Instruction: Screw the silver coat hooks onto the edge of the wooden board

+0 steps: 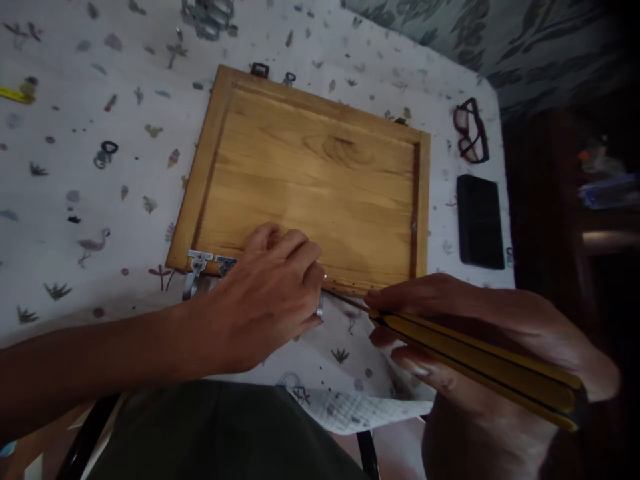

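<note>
A wooden tray-like panel with a raised rim (320,180) lies on the patterned cloth. My left hand (265,300) rests over its near edge, fingers curled and pressed together around a small metal fitting (321,305); most of that piece is hidden. To the left of this hand, silver metal fittings (200,261) sit along the same edge. My right hand (480,347) grips a screwdriver (475,363) with a yellow and black handle. Its thin shaft points left, and the tip reaches the edge beside my left fingers. Small dark holes dot the rim between the hands.
Eyeglasses (471,131) and a dark phone (480,221) lie right of the panel. At the back left is a clump of metal pieces (207,17); a yellow object (17,95) lies at the far left. Dark fittings (260,69) stick out from the panel's far edge.
</note>
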Demonstrator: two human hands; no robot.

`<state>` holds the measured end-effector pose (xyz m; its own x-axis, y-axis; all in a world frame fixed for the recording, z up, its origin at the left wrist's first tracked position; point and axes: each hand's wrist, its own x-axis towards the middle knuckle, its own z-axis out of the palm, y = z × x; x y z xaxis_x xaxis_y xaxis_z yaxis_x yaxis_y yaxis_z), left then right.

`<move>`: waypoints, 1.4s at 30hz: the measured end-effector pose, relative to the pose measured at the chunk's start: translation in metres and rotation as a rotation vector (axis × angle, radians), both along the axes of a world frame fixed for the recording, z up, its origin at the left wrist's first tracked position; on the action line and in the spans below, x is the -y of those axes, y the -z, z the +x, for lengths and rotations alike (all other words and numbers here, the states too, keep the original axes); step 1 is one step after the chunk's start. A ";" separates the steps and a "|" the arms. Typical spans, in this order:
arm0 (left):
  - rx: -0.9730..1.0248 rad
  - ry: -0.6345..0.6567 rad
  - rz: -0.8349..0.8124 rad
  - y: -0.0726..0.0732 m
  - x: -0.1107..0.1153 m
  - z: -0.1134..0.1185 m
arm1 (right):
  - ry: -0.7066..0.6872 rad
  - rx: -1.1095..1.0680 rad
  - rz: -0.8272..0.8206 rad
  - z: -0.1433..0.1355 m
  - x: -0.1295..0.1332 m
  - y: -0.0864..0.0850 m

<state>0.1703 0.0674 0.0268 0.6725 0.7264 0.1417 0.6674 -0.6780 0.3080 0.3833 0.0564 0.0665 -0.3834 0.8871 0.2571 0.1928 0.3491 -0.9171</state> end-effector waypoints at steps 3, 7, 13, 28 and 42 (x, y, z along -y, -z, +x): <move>-0.003 0.005 -0.001 0.000 0.000 0.000 | -0.091 0.081 0.081 0.002 -0.005 -0.001; -0.006 0.011 -0.018 0.000 0.000 0.000 | -0.072 0.155 0.146 0.003 -0.008 -0.002; -0.003 0.001 -0.009 0.000 0.000 0.000 | 0.018 0.209 0.180 0.002 -0.004 0.002; -0.015 0.000 0.008 0.000 0.000 0.001 | -0.024 -0.007 0.050 0.010 -0.005 0.014; -0.008 0.000 0.005 0.000 0.000 0.000 | -0.004 0.181 0.173 0.002 -0.005 0.005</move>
